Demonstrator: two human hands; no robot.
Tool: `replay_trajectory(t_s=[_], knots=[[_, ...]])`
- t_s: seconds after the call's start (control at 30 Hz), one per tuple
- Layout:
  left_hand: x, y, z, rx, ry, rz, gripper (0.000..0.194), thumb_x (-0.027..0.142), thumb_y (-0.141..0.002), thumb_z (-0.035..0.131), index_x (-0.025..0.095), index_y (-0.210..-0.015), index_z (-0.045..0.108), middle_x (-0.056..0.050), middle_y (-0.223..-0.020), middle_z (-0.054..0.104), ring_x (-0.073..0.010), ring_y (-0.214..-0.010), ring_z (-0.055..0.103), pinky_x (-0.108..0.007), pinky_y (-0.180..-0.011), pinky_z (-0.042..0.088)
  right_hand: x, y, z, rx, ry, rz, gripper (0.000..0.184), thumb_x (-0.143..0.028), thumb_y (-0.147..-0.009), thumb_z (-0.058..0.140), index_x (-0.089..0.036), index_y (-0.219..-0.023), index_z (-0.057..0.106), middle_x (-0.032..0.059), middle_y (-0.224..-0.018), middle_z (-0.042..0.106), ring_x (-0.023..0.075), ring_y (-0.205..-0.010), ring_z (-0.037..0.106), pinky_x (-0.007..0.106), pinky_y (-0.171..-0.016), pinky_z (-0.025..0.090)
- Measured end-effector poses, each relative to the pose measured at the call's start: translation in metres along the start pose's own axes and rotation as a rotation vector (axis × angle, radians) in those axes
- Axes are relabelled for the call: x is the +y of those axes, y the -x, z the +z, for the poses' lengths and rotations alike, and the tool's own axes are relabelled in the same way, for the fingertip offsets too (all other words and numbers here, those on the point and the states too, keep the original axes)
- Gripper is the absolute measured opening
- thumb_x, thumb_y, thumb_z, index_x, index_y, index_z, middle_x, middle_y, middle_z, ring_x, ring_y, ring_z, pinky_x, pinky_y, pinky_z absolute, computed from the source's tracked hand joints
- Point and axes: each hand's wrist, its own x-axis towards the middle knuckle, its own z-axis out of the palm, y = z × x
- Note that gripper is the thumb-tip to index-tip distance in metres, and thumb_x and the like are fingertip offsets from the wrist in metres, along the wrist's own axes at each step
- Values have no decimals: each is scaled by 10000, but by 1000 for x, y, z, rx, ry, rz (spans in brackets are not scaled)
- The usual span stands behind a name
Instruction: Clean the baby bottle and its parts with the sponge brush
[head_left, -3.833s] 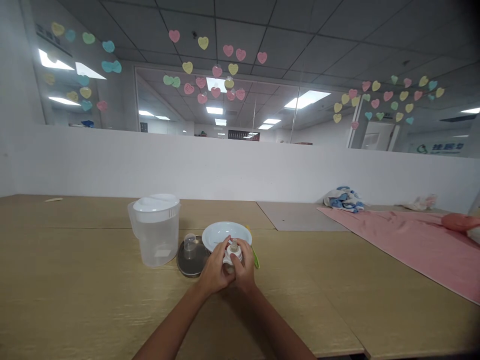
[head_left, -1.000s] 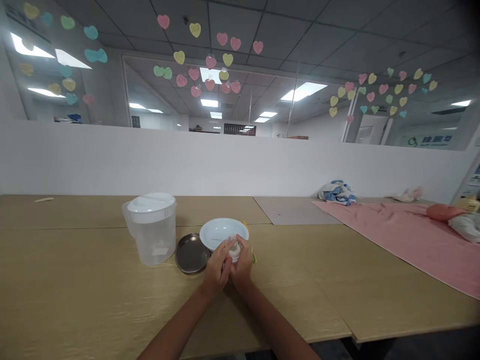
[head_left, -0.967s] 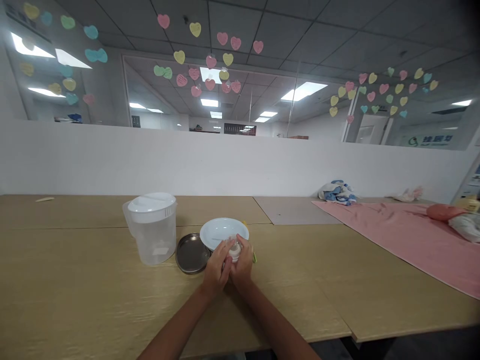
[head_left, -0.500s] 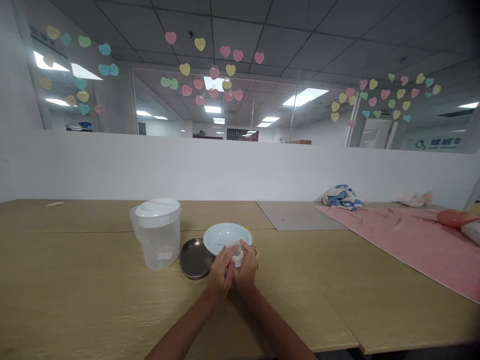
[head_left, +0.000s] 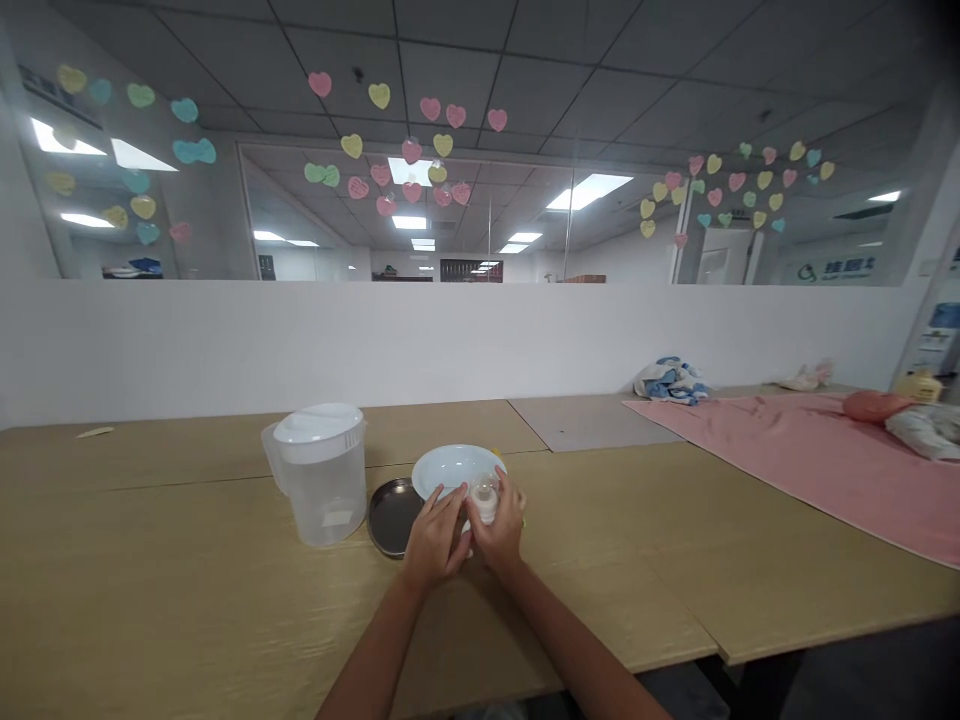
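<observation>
The person's right hand (head_left: 499,522) has its fingers curled closely together around a white plastic collar with a clear, nipple-shaped teat (head_left: 485,500), which sits held just above the fingertips. The left hand (head_left: 433,541) is beside it, its fingers (head_left: 453,513) slightly apart and angled toward the collar; whether they touch it is hidden. Just beyond the fingertips of both hands lies a shallow round white ceramic dish (head_left: 452,466). Left of the left fingers sits a round dark stainless-steel tray (head_left: 391,517), and farther left stands a clear plastic pitcher with a white lid (head_left: 319,492). All of these rest on a light wood-grain table (head_left: 150,530). Well to the right of the fingers, a pink cloth (head_left: 780,450) lies spread across the tabletop.
</observation>
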Motion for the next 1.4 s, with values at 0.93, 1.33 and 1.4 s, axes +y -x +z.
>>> replay_trajectory(t_s=[0.93, 1.33, 1.4], knots=[[17, -5, 11, -20, 129, -409, 371, 182, -862, 311, 146, -1162, 526, -92, -928, 609, -215, -878, 533, -390, -801, 441, 17, -8, -15, -155, -343, -5, 433, -361, -831, 469, -155, -1211, 442, 115, -1102, 607, 219, -994, 587, 350, -841, 474], [11, -3, 18, -24, 124, -310, 550, 323, -771, 547, 115, -1264, 421, -167, -1154, 557, -285, -1106, 495, -468, -920, 422, 12, -3, -10, -125, -244, -79, 450, -357, -866, 393, -136, -1258, 419, 128, -1118, 578, 237, -1008, 550, 401, -852, 446], [11, -4, 18, -37, 144, -303, 553, 303, -773, 537, 130, -1282, 410, -160, -1153, 557, -277, -1101, 502, -460, -917, 427, 11, -4, -10, -123, -228, -52, 441, -368, -869, 391, -140, -1245, 428, 123, -1108, 578, 232, -990, 545, 401, -848, 438]])
